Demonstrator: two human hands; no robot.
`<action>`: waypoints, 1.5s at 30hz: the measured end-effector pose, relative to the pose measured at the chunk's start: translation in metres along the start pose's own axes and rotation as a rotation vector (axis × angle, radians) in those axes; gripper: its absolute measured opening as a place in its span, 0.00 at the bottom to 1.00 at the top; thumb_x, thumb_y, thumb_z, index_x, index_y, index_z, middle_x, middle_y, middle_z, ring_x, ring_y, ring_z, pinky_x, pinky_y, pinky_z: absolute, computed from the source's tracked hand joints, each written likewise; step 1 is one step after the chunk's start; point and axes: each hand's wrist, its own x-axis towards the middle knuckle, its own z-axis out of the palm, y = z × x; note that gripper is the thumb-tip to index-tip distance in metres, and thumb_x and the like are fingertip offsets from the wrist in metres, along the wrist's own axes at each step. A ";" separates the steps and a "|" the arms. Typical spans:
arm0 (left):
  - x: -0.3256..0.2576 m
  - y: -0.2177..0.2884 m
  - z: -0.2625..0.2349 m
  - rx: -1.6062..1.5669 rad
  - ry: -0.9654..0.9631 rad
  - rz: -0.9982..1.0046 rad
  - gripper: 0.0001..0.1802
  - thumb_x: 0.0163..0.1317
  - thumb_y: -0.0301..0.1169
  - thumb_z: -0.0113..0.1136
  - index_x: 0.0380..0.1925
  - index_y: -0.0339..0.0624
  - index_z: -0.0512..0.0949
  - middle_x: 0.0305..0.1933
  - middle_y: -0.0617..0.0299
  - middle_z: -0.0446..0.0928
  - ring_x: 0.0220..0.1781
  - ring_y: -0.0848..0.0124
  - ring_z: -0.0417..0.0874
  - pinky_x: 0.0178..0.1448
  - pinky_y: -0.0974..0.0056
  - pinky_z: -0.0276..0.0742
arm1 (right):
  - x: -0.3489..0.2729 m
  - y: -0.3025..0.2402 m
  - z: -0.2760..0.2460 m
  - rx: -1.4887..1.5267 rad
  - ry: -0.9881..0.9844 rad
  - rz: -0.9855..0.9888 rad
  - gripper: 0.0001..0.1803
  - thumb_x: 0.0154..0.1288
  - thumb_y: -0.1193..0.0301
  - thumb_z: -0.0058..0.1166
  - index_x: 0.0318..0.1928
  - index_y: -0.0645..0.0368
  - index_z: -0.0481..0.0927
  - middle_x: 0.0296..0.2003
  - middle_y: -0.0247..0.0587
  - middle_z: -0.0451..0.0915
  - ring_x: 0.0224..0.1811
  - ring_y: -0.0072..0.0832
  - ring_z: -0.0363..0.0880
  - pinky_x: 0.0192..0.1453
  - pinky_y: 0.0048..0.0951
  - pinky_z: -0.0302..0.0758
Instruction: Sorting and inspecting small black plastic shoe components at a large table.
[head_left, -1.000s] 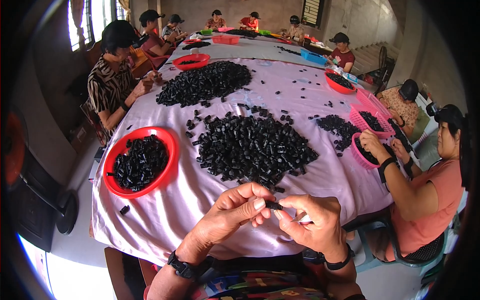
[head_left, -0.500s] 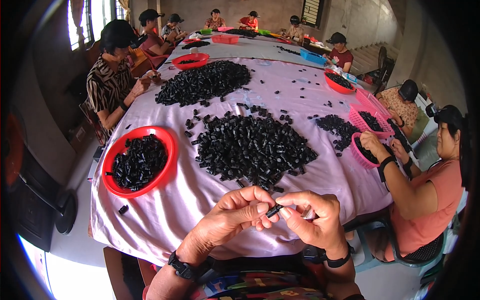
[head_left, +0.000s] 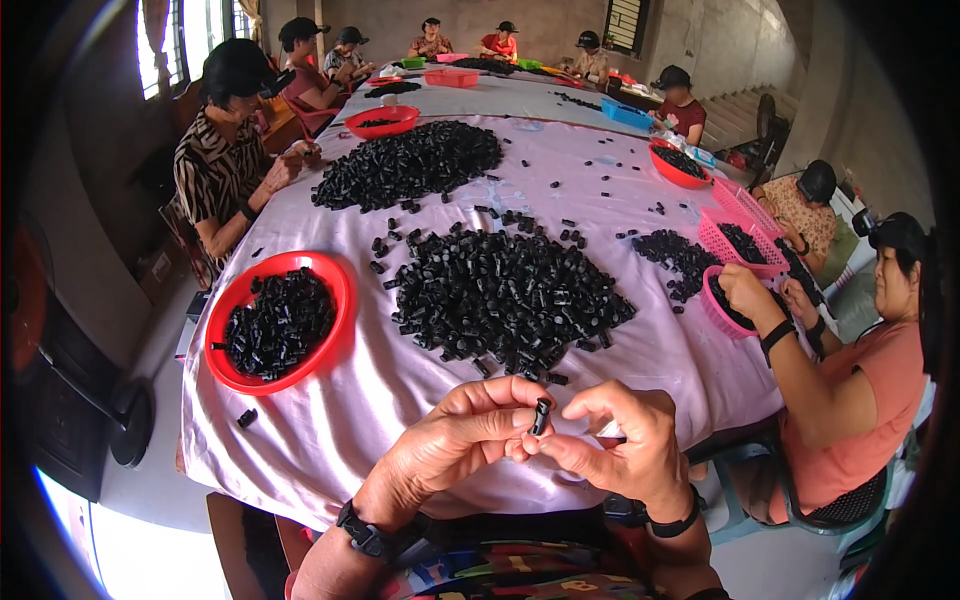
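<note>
A small black plastic cylinder (head_left: 541, 416) stands nearly upright between the thumb and fingers of my left hand (head_left: 462, 432), which is closed on it. My right hand (head_left: 632, 440) is just beside it, thumb and forefinger apart. Its thumb tip reaches the lower end of the cylinder, while the forefinger is off it. A pale patch shows among the curled right fingers; I cannot make out what it is. Beyond my hands lies a big heap of similar black cylinders (head_left: 505, 290). To the left, a red basin (head_left: 345, 318) holds more of them.
A pink cloth (head_left: 390, 410) covers the table. One loose cylinder (head_left: 247, 418) lies below the basin. Another heap (head_left: 410, 165) is farther back. At right, a person in an orange top (head_left: 850, 400) works over a pink basket (head_left: 722, 305). Several others sit round the table.
The cylinder has turned from slanting to nearly upright in my left fingers. My right forefinger has come away from it, and the right thumb has moved toward its lower end.
</note>
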 end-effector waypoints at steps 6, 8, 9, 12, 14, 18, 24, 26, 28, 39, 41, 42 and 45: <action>0.001 0.001 0.007 -0.030 -0.023 0.014 0.12 0.66 0.27 0.55 0.48 0.37 0.74 0.43 0.63 0.78 0.45 0.75 0.79 0.53 0.70 0.75 | 0.001 0.005 0.007 -0.169 -0.046 -0.074 0.21 0.44 0.59 0.75 0.26 0.57 0.74 0.19 0.35 0.80 0.17 0.25 0.79 0.20 0.23 0.72; 0.000 0.001 0.010 -0.030 -0.018 0.004 0.11 0.66 0.27 0.55 0.48 0.37 0.74 0.43 0.63 0.78 0.46 0.75 0.78 0.54 0.70 0.74 | 0.001 0.007 0.008 -0.190 -0.045 -0.079 0.22 0.44 0.59 0.75 0.26 0.57 0.74 0.19 0.36 0.80 0.18 0.26 0.79 0.21 0.25 0.72; 0.000 0.001 0.010 -0.039 -0.016 0.001 0.11 0.66 0.26 0.55 0.47 0.37 0.74 0.43 0.63 0.78 0.46 0.75 0.78 0.54 0.70 0.74 | 0.000 0.007 0.008 -0.209 -0.043 -0.084 0.22 0.43 0.58 0.75 0.26 0.57 0.74 0.20 0.36 0.80 0.18 0.27 0.80 0.21 0.26 0.73; 0.001 0.000 0.008 -0.061 -0.024 -0.009 0.11 0.66 0.26 0.55 0.47 0.37 0.75 0.43 0.64 0.78 0.45 0.76 0.78 0.53 0.70 0.74 | -0.001 0.010 0.007 -0.261 -0.059 -0.067 0.23 0.43 0.57 0.75 0.25 0.57 0.74 0.20 0.37 0.80 0.18 0.29 0.80 0.22 0.27 0.74; 0.001 0.000 0.006 -0.075 -0.035 -0.013 0.11 0.65 0.26 0.55 0.47 0.37 0.75 0.43 0.65 0.77 0.45 0.76 0.78 0.53 0.71 0.74 | -0.001 0.009 0.007 -0.272 -0.062 -0.060 0.23 0.43 0.56 0.74 0.25 0.57 0.74 0.19 0.37 0.80 0.19 0.30 0.80 0.22 0.27 0.74; 0.000 -0.001 0.006 -0.092 -0.063 -0.011 0.11 0.65 0.26 0.55 0.47 0.38 0.75 0.43 0.66 0.77 0.44 0.77 0.77 0.52 0.71 0.74 | 0.000 0.007 0.007 -0.294 -0.057 -0.042 0.23 0.43 0.55 0.74 0.24 0.58 0.74 0.18 0.37 0.79 0.19 0.31 0.80 0.23 0.28 0.74; 0.000 -0.002 0.005 -0.098 -0.059 -0.016 0.11 0.65 0.25 0.55 0.47 0.39 0.75 0.42 0.67 0.77 0.44 0.78 0.77 0.52 0.71 0.74 | -0.002 0.010 0.007 -0.333 -0.077 -0.036 0.25 0.43 0.52 0.73 0.22 0.58 0.74 0.18 0.38 0.78 0.18 0.33 0.79 0.22 0.30 0.73; 0.000 -0.002 0.005 -0.096 -0.061 -0.018 0.11 0.65 0.25 0.55 0.48 0.39 0.75 0.42 0.67 0.77 0.44 0.78 0.77 0.52 0.71 0.74 | -0.002 0.010 0.007 -0.331 -0.080 -0.025 0.25 0.43 0.51 0.73 0.22 0.58 0.74 0.18 0.38 0.78 0.18 0.33 0.79 0.22 0.30 0.73; -0.001 -0.003 0.004 -0.096 -0.054 -0.022 0.11 0.65 0.25 0.55 0.48 0.39 0.75 0.43 0.67 0.77 0.44 0.77 0.78 0.52 0.71 0.74 | -0.002 0.010 0.007 -0.330 -0.083 -0.015 0.26 0.43 0.51 0.72 0.22 0.58 0.74 0.17 0.38 0.78 0.18 0.34 0.79 0.22 0.30 0.73; 0.001 -0.004 0.002 -0.112 -0.061 -0.032 0.12 0.65 0.25 0.55 0.48 0.38 0.75 0.44 0.66 0.77 0.44 0.77 0.78 0.52 0.71 0.74 | 0.000 0.009 0.009 -0.344 -0.019 -0.057 0.28 0.44 0.48 0.71 0.19 0.58 0.71 0.12 0.38 0.69 0.13 0.33 0.70 0.19 0.31 0.67; 0.001 -0.003 0.002 -0.111 -0.057 -0.031 0.12 0.65 0.25 0.55 0.48 0.38 0.75 0.44 0.66 0.77 0.44 0.77 0.78 0.52 0.71 0.74 | -0.001 0.010 0.009 -0.364 -0.025 -0.066 0.29 0.44 0.48 0.71 0.19 0.57 0.70 0.12 0.38 0.67 0.12 0.33 0.69 0.18 0.31 0.66; 0.001 -0.003 0.002 -0.107 -0.053 -0.031 0.12 0.65 0.25 0.55 0.48 0.39 0.75 0.44 0.66 0.77 0.44 0.77 0.78 0.51 0.71 0.75 | -0.001 0.010 0.009 -0.384 -0.031 -0.074 0.29 0.44 0.47 0.71 0.18 0.57 0.69 0.12 0.37 0.66 0.12 0.33 0.68 0.18 0.32 0.65; 0.001 -0.004 0.001 -0.099 -0.052 -0.035 0.11 0.65 0.25 0.55 0.48 0.39 0.75 0.43 0.67 0.77 0.44 0.78 0.78 0.51 0.72 0.75 | -0.002 0.010 0.009 -0.408 -0.035 -0.078 0.30 0.44 0.47 0.70 0.18 0.57 0.68 0.12 0.37 0.65 0.12 0.33 0.67 0.18 0.32 0.65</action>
